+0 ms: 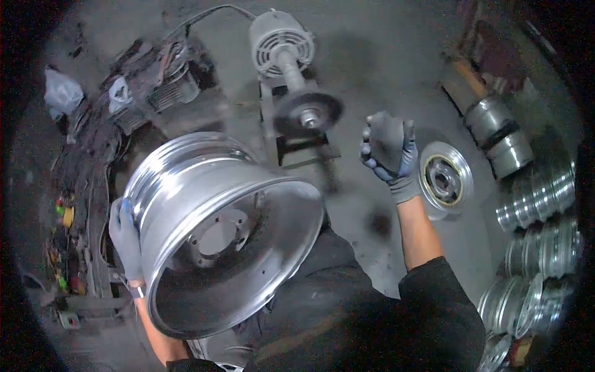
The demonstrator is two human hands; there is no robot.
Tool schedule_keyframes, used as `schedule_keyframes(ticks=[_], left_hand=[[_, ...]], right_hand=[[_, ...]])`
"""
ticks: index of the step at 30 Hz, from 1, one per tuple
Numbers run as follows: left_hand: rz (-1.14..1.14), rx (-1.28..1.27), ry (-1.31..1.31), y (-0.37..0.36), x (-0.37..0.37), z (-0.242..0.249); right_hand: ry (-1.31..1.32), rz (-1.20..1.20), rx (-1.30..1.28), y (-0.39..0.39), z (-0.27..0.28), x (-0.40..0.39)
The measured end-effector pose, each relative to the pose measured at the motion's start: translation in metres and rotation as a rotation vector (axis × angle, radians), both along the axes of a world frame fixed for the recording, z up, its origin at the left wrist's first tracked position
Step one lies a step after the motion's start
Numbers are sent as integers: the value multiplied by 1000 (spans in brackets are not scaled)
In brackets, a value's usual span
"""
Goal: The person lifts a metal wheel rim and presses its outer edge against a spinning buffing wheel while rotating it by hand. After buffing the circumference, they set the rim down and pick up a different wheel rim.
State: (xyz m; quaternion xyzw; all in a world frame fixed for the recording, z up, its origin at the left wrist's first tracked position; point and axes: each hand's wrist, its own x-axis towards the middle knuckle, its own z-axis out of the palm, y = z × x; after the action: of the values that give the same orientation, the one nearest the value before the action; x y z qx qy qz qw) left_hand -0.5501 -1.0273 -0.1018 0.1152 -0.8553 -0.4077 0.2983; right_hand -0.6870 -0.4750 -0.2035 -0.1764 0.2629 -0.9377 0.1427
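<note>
Left hand point(126, 239), gloved, at nine o'clock of the frame, fingers wrapped over the outer lip of a polished wheel rim point(223, 239) and clamped there. Rim resting against the lap, tilted, open barrel facing five o'clock, hub plate with bolt holes visible deep inside. Grip at the rim's nine o'clock edge; bulk of the rim stretching away from the palm toward three o'clock.

Right hand point(389, 152), gloved too, raised at about two o'clock of the rim and well apart from it, fingers closed around a dark grey block point(388, 144), maybe an abrasive or compound bar; hard to tell which. Block upright in the fist, top end showing above the fingers.

Between the two hands, at twelve o'clock of the rim, a buffing wheel point(308, 114) on a shaft from an electric motor point(282, 42), mounted on a stand. At three o'clock of the right hand, a disc-shaped wheel centre point(446, 180) lying on the floor. Further toward four o'clock, stacked shiny rims point(536, 248). At ten o'clock, cluttered machinery and cables point(155, 80).
</note>
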Motion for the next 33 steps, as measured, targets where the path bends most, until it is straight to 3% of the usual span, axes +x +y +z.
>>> schedule_keyframes(ticks=[2, 4, 13, 15, 16, 18, 22, 24, 33], left_hand=[[-44, -42, 1, 4, 1, 1], [29, -49, -50, -1, -2, 3], [16, -15, -23, -3, 1, 3], [29, -5, -41, -2, 1, 4], [33, -46, -15, 0, 0, 3], [60, -87, 13, 1, 0, 4], [61, -35, -23, 4, 3, 10], [-8, -36, 12, 1, 3, 7], [64, -92, -20, 5, 2, 10]], right_hand=[[74, 174, -165, -3, 9, 5], [123, 130, -138, -6, 21, 7], [19, -150, 277, -4, 43, -23], [208, -649, 1047, -4, 56, -39], [221, -636, 1046, -5, 59, -47], [685, -902, 1340, -8, 62, -62], [899, -867, 1666, -15, 71, -87], [880, -752, 1619, -18, 80, -98], [809, -212, 1612, -8, 120, -131]])
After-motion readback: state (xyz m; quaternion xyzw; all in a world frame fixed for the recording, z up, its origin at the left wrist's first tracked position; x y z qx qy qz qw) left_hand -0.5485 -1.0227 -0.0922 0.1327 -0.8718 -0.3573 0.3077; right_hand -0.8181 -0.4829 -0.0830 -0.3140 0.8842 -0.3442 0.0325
